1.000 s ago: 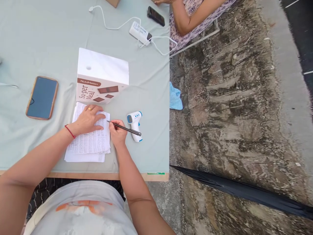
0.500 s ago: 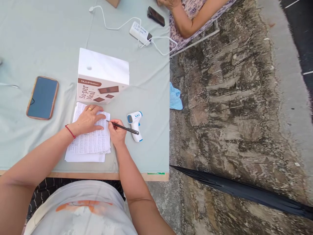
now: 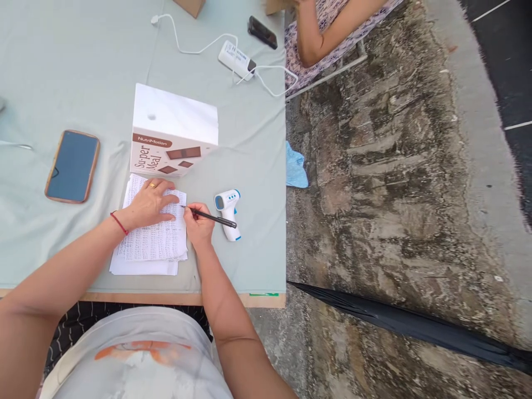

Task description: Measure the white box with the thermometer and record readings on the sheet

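In the head view, a dark pen (image 3: 210, 217) is pinched in the fingers of the right hand (image 3: 198, 226), its tip touching the right edge of the written sheets (image 3: 153, 241). The left hand (image 3: 146, 204) lies flat on the paper, fingers spread, pressing it to the counter (image 3: 62, 66). The pen is judged light, stiff and slim — best gripped low, near the tip. The sheets are thin and limp — likely to slide unless held. A thermometer (image 3: 228, 206) lies just beside the right hand.
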The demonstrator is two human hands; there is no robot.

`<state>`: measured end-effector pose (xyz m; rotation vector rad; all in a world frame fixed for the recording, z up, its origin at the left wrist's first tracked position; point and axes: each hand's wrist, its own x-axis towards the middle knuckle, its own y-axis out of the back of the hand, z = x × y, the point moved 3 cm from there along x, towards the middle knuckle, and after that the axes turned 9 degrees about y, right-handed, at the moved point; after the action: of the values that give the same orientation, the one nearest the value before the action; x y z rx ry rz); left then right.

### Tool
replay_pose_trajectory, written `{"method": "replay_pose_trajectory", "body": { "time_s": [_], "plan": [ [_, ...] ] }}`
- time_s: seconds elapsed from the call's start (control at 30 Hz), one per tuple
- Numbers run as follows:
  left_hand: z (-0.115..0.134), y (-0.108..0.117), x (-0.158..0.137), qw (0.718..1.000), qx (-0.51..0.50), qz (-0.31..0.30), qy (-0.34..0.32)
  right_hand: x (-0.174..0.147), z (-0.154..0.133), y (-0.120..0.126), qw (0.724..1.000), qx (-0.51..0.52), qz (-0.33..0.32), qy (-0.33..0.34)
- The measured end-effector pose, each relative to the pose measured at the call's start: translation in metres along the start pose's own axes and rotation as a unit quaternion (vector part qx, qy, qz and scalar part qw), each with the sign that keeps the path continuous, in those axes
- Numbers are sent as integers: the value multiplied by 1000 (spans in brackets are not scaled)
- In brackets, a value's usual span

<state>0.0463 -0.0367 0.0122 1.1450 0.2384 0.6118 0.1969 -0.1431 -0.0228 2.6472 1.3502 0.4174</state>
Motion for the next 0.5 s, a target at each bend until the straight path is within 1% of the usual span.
{"method": "replay_pose_trajectory", "body": {
  "time_s": [0.37,0.5],
  "plan": [
    [0,1,0,1000,7,-3,-1,1,-1,0,1000,-5,-9,4],
    [0,1,0,1000,2,-1,1,1,-2,0,1000,-7,6,-4]
  ]
}}
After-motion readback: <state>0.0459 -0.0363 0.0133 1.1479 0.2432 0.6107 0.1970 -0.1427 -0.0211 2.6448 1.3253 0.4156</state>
